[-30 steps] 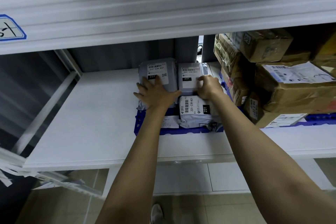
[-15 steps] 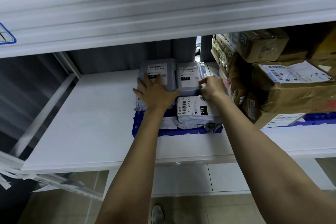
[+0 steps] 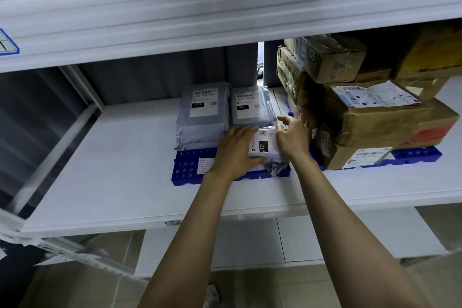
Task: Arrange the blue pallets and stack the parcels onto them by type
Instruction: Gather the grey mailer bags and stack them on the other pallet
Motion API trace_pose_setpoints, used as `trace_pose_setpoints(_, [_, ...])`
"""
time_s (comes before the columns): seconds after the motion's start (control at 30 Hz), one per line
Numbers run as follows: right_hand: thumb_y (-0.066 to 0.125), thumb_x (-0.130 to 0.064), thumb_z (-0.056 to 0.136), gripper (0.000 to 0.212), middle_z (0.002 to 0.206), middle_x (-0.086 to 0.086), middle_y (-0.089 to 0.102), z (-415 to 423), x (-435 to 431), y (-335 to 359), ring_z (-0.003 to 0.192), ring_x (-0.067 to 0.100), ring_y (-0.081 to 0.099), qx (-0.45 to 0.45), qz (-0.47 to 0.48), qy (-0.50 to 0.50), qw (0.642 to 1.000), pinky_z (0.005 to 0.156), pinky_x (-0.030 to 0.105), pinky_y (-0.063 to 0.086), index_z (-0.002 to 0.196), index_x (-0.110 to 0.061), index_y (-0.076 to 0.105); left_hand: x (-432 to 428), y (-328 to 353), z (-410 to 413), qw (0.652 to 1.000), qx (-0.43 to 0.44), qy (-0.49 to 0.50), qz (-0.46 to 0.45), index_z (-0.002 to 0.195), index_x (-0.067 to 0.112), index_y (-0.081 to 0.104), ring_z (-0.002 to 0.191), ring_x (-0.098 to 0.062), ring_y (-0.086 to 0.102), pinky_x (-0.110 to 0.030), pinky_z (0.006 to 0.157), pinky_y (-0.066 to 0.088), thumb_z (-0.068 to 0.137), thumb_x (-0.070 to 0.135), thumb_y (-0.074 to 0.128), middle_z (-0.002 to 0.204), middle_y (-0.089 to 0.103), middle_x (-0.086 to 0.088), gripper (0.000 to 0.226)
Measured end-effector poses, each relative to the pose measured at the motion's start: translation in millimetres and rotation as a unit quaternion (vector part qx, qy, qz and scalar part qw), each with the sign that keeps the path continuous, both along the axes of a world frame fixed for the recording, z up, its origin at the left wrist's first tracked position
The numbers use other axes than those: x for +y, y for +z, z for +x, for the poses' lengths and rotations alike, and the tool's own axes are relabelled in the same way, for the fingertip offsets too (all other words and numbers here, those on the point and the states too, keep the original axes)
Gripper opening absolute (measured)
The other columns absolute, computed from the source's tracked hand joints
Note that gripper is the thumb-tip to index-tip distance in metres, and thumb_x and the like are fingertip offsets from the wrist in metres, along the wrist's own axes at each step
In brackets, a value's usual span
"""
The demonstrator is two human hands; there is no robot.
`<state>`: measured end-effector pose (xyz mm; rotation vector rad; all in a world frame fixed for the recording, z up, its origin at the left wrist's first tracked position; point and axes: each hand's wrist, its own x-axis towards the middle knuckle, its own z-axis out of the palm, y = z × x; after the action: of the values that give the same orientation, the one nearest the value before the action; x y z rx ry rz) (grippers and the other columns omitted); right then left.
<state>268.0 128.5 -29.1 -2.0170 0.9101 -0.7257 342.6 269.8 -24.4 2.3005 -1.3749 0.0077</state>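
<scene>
White metal shelf board [image 3: 112,170] carried everything. Brown cardboard boxes [image 3: 390,122] filled right blue pallet [image 3: 415,155]. Left blue perforated plastic pallet [image 3: 186,165] held two grey poly-mailer parcels [image 3: 203,117] side by side at back. Small grey mailer marked 231 [image 3: 265,144] sat front right, between my hands. My left hand [image 3: 236,151] lay flat on it, fingers straight. My right hand [image 3: 292,136] touched its right edge, fingers loose and spread, gripping nothing. Step, as I judged: squaring soft parcels. Next called for nudging mailer snug against back row.

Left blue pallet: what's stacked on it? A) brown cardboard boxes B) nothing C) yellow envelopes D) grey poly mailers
D: grey poly mailers with white 231 labels sit on the left blue pallet; the brown cardboard boxes are on the other pallet to its right.
</scene>
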Motion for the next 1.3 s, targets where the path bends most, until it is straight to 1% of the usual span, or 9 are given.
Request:
trace_pose_setpoints(0.1, [0.045,-0.010,0.098,0.034,0.126,0.015,0.060,-9,3,-6,0.113,0.025,0.060,-0.014,0.026,-0.008,1.000,0.079,0.022,0.049,0.130,-0.005,0.055,-3,-3,-2,1.000,0.000,0.019,-0.006,0.141,0.019,0.041,0.130,-0.021,0.036,-0.032,0.107,0.027,0.080,0.042,0.073,0.141,0.048,-0.001,0.073])
trace_pose_setpoints(0.17, [0.044,-0.009,0.098,0.033,0.121,0.014,0.062,-11,4,-11,0.108,0.024,0.061,-0.025,0.049,-0.005,0.998,0.080,0.025,0.053,0.129,-0.003,0.055,-6,-3,-3,1.000,-0.009,0.028,0.001,0.141,0.018,0.041,0.130,-0.022,0.036,-0.033,0.108,0.027,0.081,0.041,0.072,0.140,0.048,-0.002,0.072])
trace_pose_setpoints(0.23, [0.042,-0.010,0.099,0.032,0.113,0.009,0.061,-13,5,-15,0.100,0.019,0.061,-0.028,0.063,-0.005,0.998,0.071,0.020,0.053,0.128,-0.003,0.055,-8,-5,-4,0.999,-0.018,0.033,0.005,0.141,0.017,0.042,0.130,-0.023,0.036,-0.034,0.109,0.027,0.081,0.041,0.072,0.140,0.048,-0.003,0.071])
trace_pose_setpoints(0.4, [0.039,-0.013,0.101,0.032,0.117,0.016,0.064,-12,3,-23,0.104,0.026,0.064,-0.040,0.076,-0.013,0.996,0.084,0.041,0.056,0.124,-0.002,0.058,-6,-12,-3,1.000,0.008,0.024,-0.007,0.143,0.016,0.040,0.131,-0.024,0.028,-0.031,0.109,0.022,0.079,0.043,0.074,0.142,0.042,-0.003,0.077])
trace_pose_setpoints(0.6, [0.041,-0.010,0.100,0.032,0.124,0.016,0.063,-13,2,-24,0.114,0.027,0.058,-0.041,0.071,-0.035,0.996,0.089,0.025,0.043,0.124,0.001,0.060,-3,-17,-2,0.999,-0.039,0.017,0.017,0.145,0.014,0.036,0.131,-0.026,0.027,-0.033,0.110,0.022,0.073,0.043,0.079,0.143,0.038,-0.006,0.089])
trace_pose_setpoints(0.8, [0.044,-0.011,0.100,0.033,0.128,0.010,0.061,-25,7,-30,0.115,0.019,0.056,-0.069,0.104,-0.009,0.992,0.095,0.032,0.051,0.129,-0.005,0.057,-13,-10,0,0.993,-0.081,0.030,0.075,0.148,0.019,0.028,0.132,-0.027,0.026,-0.036,0.111,0.017,0.074,0.041,0.077,0.144,0.036,-0.006,0.091])
trace_pose_setpoints(0.93, [0.050,-0.008,0.095,0.045,0.131,-0.004,0.054,-44,8,-37,0.124,0.017,0.052,-0.123,0.213,0.110,0.963,0.094,0.028,0.051,0.140,-0.016,0.048,-18,-1,8,0.990,-0.082,0.018,0.116,0.149,0.022,0.027,0.133,-0.027,0.027,-0.039,0.110,0.022,0.075,0.046,0.076,0.145,0.037,-0.004,0.092])
trace_pose_setpoints(1.07, [0.076,-0.011,0.079,0.080,0.140,-0.003,0.048,-54,6,-38,0.124,0.014,0.049,-0.074,0.158,0.209,0.962,0.099,0.029,0.049,0.147,-0.022,0.035,-18,4,11,0.990,-0.076,0.010,0.122,0.148,0.023,0.029,0.132,-0.027,0.029,-0.039,0.108,0.027,0.076,0.049,0.074,0.144,0.040,-0.005,0.089])
trace_pose_setpoints(1.3, [0.087,-0.016,0.067,0.089,0.136,0.002,0.054,-49,4,-37,0.118,0.014,0.052,-0.089,0.081,0.167,0.979,0.087,0.024,0.054,0.144,-0.017,0.042,-13,11,9,0.995,-0.044,-0.026,0.083,0.146,0.019,0.035,0.128,-0.025,0.031,-0.036,0.106,0.029,0.075,0.042,0.078,0.137,0.043,-0.006,0.086])
